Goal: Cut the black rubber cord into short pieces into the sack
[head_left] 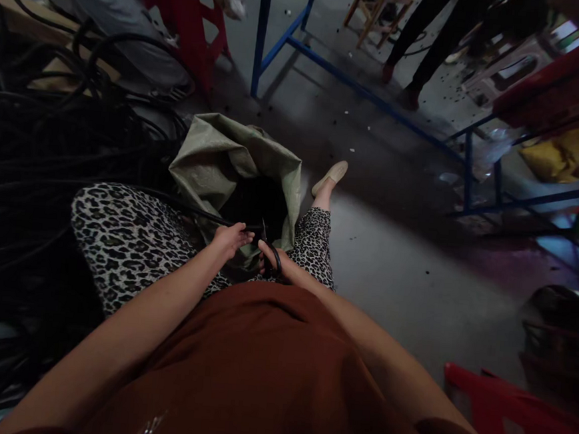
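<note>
My left hand [232, 238] is closed on a black rubber strip [190, 206], which runs in from the dark heap at the left. A short end of it sticks out past my fingers over the sack. In my right hand [272, 256] is a pair of scissors [276, 261] with black handles, the blades pointing up just beside the strip's end. Between my knees stands a greenish woven sack [208, 164], its mouth gaping toward me. The inside of the sack is dark, so its contents cannot be made out.
A large tangle of black strips [40, 137] fills the left side. Blue metal table frames [340, 80] cross the far floor. Red stools stand at the upper left [182, 21] and lower right [510, 408]. Another person's legs [423, 47] and a yellow bag [568, 155] are farther off.
</note>
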{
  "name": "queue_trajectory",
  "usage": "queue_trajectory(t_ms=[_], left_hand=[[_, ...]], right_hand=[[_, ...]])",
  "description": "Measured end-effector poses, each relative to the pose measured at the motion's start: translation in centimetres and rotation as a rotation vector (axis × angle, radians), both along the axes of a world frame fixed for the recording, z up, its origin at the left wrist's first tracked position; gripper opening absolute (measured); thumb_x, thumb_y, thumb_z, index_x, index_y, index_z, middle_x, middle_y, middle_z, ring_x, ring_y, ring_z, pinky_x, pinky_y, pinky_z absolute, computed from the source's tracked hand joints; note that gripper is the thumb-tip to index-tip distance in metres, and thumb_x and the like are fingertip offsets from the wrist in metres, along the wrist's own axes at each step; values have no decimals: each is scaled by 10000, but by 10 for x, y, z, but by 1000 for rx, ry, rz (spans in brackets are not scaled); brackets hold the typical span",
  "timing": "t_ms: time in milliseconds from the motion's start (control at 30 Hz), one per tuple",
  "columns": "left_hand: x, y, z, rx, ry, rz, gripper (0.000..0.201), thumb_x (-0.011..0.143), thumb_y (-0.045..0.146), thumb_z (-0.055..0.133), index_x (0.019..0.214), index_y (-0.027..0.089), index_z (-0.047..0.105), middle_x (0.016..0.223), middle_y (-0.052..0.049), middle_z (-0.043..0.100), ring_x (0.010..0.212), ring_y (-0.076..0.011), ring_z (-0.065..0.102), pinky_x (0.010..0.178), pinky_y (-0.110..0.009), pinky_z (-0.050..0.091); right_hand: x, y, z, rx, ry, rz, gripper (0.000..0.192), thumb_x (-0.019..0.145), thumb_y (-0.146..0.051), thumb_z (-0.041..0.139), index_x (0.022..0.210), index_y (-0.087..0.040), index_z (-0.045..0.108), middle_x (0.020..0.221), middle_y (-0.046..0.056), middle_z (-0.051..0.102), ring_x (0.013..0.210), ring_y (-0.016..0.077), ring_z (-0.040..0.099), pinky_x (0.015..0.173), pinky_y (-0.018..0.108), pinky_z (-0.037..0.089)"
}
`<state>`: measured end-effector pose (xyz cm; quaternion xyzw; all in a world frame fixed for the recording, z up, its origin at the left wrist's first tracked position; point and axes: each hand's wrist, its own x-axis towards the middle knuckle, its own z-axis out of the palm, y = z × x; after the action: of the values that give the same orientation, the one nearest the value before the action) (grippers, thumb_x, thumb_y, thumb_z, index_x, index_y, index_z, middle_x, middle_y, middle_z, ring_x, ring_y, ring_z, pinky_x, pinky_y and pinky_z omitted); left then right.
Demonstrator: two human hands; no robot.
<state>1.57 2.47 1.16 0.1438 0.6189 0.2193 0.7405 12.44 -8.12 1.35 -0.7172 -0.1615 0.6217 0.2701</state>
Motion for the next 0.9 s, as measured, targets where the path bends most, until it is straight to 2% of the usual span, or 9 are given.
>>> queue_trajectory(t_ms=[167,333,433,733,900], left_hand=[[1,0,-2,-5,-2,6,47,808,88,570,827,77,529,546,-107,629,504,-175,642,591,-293,552],[1,0,-3,-6,-10,3,21,827,92,542,829,75,530,541,-104,625,502,-174,640,597,-297,551],[0,0,-1,4,-8,5,22,823,91,544,826,78,527,539,-98,622,509,-179,643,612,-309,553],[1,1,-1,13,8,14,18,821,87,541,813,81,526,550,-111,627,520,-192,647,626,-332,554],[1,0,1,-1,2,-2,30,827,77,528,799,85,521,535,-110,626,497,-178,638,587,-299,549]], right_hand=[[-2,2,1,9,-54,-24,530,832,-559,497,658,-65,581,490,66,584,396,90,590,436,119,390],[-2,4,6,-72,-3,-29,494,853,-551,475,731,-81,568,511,46,581,396,85,584,430,114,387],[-1,3,6,-64,29,-45,475,859,-542,467,765,-86,558,515,37,579,390,74,573,441,118,391],[1,0,-6,-13,68,-39,463,894,-523,478,768,-83,547,515,24,561,379,86,557,430,151,423],[3,0,-10,-38,74,-34,452,878,-558,505,782,-118,542,519,12,556,381,110,550,391,192,463]])
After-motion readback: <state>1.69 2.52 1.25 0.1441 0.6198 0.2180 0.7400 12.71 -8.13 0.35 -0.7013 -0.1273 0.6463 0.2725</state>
